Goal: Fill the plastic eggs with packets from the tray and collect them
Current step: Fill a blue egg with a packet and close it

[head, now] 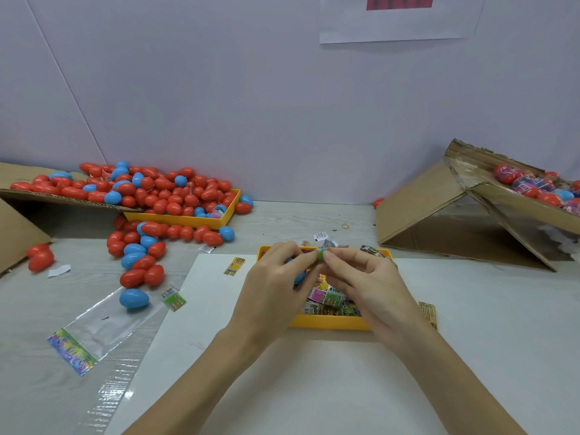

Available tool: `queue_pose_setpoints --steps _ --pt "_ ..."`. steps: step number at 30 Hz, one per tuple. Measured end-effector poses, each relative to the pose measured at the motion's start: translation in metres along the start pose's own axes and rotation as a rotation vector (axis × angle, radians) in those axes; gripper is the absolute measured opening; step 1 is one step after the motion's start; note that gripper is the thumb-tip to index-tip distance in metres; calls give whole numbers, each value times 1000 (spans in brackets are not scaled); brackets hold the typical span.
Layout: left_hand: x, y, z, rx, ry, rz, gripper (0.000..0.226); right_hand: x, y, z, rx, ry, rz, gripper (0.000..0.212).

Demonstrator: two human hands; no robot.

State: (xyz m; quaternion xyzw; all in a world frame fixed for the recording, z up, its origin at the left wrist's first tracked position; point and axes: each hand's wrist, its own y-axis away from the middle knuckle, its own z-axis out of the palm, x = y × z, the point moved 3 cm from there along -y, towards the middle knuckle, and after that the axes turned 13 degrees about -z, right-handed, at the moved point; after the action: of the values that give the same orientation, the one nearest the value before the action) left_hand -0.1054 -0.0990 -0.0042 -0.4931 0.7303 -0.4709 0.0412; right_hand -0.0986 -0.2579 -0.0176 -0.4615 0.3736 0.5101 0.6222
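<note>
Head view: both hands at work over the packet tray, stuffing an egg.

Left hand curls round a blue egg (mostly hidden), opening turned twd the right hand, which pinches a green packet at its mouth. Held right above the tray so spares stay close. Empty eggs wait at left, filled ones in the cardboard box at right.

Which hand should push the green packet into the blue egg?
Probably right: the right hand pinches the green packet at its fingertips, while the left hand cradles the blue egg.
</note>
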Motion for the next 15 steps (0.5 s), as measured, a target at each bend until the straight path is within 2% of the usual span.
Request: queue_pose_setpoints --steps 2,4,7,9,12,15 --pt "0 -1 -1 -6 65 -35 17 -2 0 1 25 -105 41 20" --pt "-1 -3 -2 -87 197 -145 22 -2 0 2 39 -153 73 25" --pt "-10 -5 3 -414 433 -470 38 -3 -1 -2 65 -118 88 19" --pt "-17 -4 4 -596 576 -676 38 -4 -2 -7 105 -70 76 13" --pt "-23 -7 -1 -659 691 -688 26 -5 -3 -11 129 39 12 12" --pt "-20 -10 -5 -664 759 -628 28 -8 -4 -11 93 176 -93 9"
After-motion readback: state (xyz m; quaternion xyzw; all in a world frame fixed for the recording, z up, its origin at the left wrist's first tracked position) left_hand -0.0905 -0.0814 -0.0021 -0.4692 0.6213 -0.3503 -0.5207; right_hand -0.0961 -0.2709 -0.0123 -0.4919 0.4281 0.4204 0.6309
